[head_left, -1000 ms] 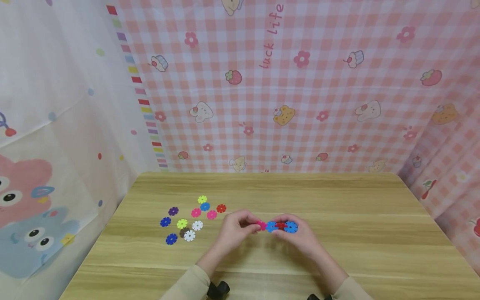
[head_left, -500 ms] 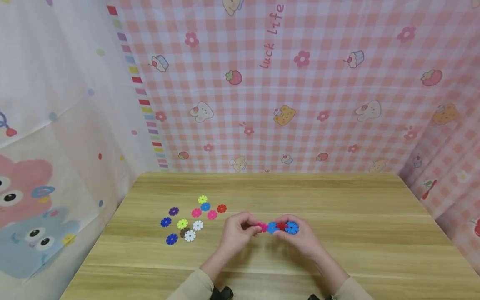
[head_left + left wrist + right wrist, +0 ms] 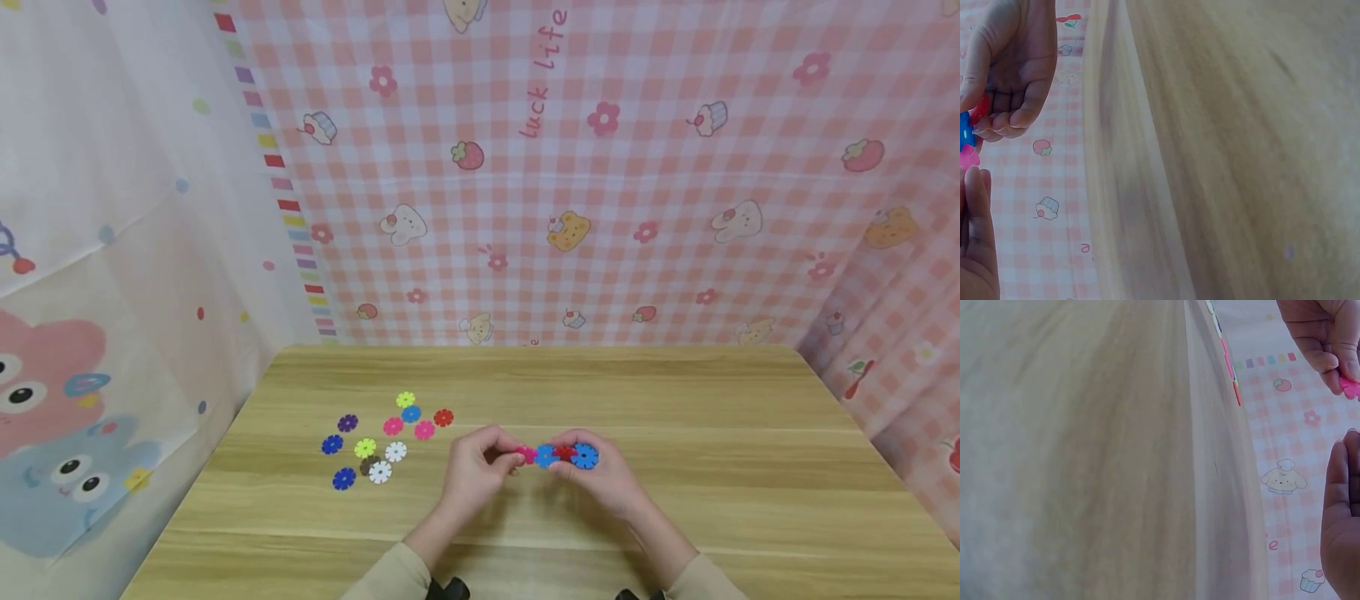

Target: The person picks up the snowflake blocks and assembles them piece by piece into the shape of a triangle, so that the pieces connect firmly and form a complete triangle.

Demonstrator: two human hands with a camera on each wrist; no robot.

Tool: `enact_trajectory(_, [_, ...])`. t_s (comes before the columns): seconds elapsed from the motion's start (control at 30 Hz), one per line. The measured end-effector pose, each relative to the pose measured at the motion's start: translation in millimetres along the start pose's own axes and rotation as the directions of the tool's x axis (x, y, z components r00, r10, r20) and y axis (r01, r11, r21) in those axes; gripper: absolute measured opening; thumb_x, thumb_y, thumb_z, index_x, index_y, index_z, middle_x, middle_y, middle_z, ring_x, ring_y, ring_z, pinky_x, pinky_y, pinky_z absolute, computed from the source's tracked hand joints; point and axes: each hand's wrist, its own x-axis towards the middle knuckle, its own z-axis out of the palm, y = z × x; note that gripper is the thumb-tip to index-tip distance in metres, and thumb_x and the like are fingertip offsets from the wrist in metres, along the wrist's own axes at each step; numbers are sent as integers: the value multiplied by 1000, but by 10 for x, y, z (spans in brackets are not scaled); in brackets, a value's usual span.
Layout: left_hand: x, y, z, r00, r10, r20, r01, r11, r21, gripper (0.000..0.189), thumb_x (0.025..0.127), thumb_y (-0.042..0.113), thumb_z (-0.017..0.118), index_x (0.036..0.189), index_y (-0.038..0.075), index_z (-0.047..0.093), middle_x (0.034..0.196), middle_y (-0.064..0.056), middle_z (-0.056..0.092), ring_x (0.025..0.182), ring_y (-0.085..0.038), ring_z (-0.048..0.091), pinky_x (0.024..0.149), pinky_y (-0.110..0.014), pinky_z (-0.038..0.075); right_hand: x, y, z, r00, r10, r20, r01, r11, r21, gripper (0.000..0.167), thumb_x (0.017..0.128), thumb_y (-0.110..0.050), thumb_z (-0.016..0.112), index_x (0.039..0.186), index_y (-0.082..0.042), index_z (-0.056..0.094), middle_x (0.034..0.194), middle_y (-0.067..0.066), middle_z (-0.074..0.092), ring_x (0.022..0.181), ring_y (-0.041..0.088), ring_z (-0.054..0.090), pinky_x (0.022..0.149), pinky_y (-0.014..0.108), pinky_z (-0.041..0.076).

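Observation:
A short row of notched snowflake discs spans the two hands just over the table in the head view: a pink disc (image 3: 528, 455), a blue disc (image 3: 545, 456), a red disc (image 3: 564, 453) and another blue disc (image 3: 585, 456) at the right end. My left hand (image 3: 474, 468) pinches the pink disc between thumb and fingertips. With thumb below and fingers above, my right hand (image 3: 606, 477) grips the row around the red disc, hiding part of it. In the right wrist view, the pink disc (image 3: 1351, 387) shows under the left fingertips.
Loose discs lie on the wooden table (image 3: 712, 517) to the left, among them a red disc (image 3: 443, 417), a purple disc (image 3: 348, 423) and a white disc (image 3: 380, 472) overlapping a brown one. A pink checked cloth (image 3: 660, 183) hangs behind the table.
Both hands and the disc row have shifted very slightly right, the left hand a little more. The left thumb now covers more of the pink disc. Loose discs stay put.

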Motion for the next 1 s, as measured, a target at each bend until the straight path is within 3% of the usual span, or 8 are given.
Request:
enact_trajectory(0.4, [11, 38, 29, 1000, -9, 5, 9, 1000, -30, 9, 82, -11, 72, 82, -3, 70, 77, -10, 70, 67, -40, 67, 60, -35, 60, 16, -8, -14, 1000, -15, 12, 15, 1000, 21, 27, 85, -6, 77, 107, 4, 66, 110, 18, 67, 89, 20, 61, 76, 25, 54])
enact_trajectory(0.7, [77, 42, -37, 993, -80, 89, 84, 995, -46, 4, 86, 0, 74, 90, -2, 74, 83, -11, 72, 72, -27, 70, 67, -29, 59, 47, -12, -96, 1000, 8, 31, -9, 1000, 11, 31, 87, -11, 77, 111, 4, 65, 113, 18, 66, 93, 22, 61, 79, 27, 54])
enact_trajectory(0.9, [99, 33, -61, 994, -74, 84, 71, 997, 29, 5, 85, 1, 76, 90, 1, 74, 84, -6, 72, 72, -16, 68, 67, -25, 58, 65, -10, -101, 999, 20, 32, -20, 1000, 14, 33, 86, -14, 78, 113, 2, 66, 113, 16, 67, 94, 25, 61, 80, 28, 55])
enact_trajectory(1.0, [99, 26, -60, 995, -75, 73, 72, 997, 40, 6, 85, 2, 77, 89, 2, 74, 83, -5, 72, 72, -13, 67, 67, -24, 58, 66, -7, -94, 999, -10, 38, 9, 1000, 18, 34, 87, -12, 77, 115, 3, 65, 114, 17, 66, 94, 22, 62, 81, 27, 55])
